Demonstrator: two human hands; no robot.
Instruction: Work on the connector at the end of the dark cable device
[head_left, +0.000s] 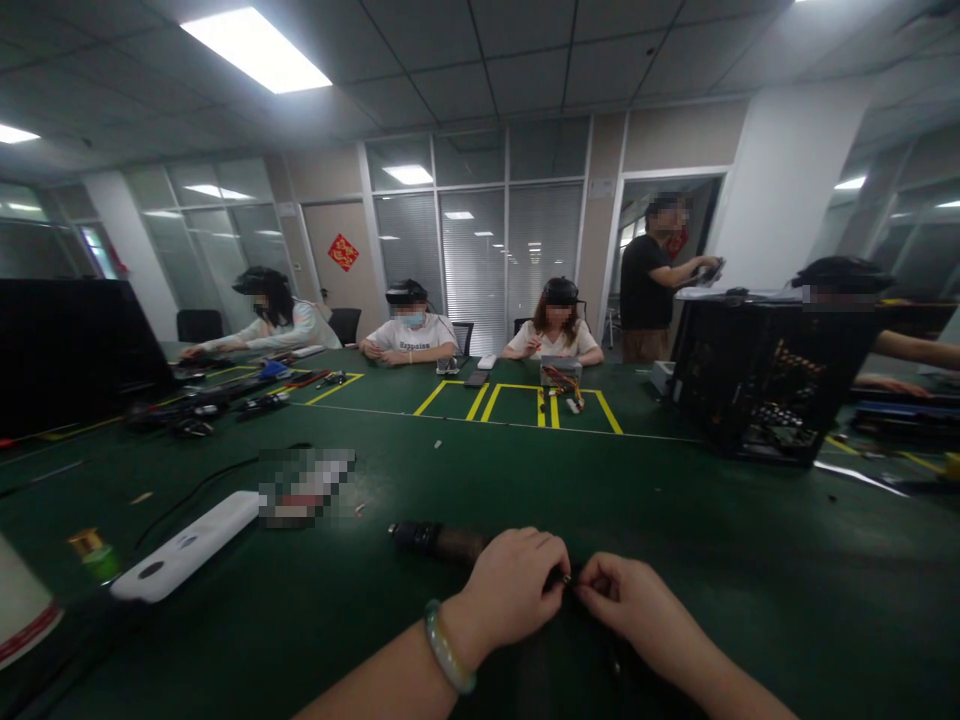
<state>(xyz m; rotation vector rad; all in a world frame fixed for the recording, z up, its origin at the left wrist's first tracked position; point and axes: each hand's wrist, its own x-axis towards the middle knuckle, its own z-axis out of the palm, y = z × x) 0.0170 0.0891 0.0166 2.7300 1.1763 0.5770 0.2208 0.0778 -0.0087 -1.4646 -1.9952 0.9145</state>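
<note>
My left hand (pixel 517 580), with a green bangle (pixel 448 648) at its wrist, is closed with its fingertips pressed round a small dark piece with a bright metal end (pixel 568 579). Close beside it, my right hand (pixel 637 605) is pinched shut, thumb against fingers; what it holds is too small and dark to name. A dark cylindrical tool (pixel 439 540) with a metal tip at its left end lies on the green table (pixel 360 620). Its right end disappears behind my left hand, so I cannot tell if the hand touches it.
A white power strip (pixel 196 545) lies to the left, near a small green bottle (pixel 101 555). A black computer case (pixel 750 375) stands at the right. Cables (pixel 187 415) and a black monitor (pixel 75 350) are at the left. Several people sit across the table; one person (pixel 649 280) stands behind.
</note>
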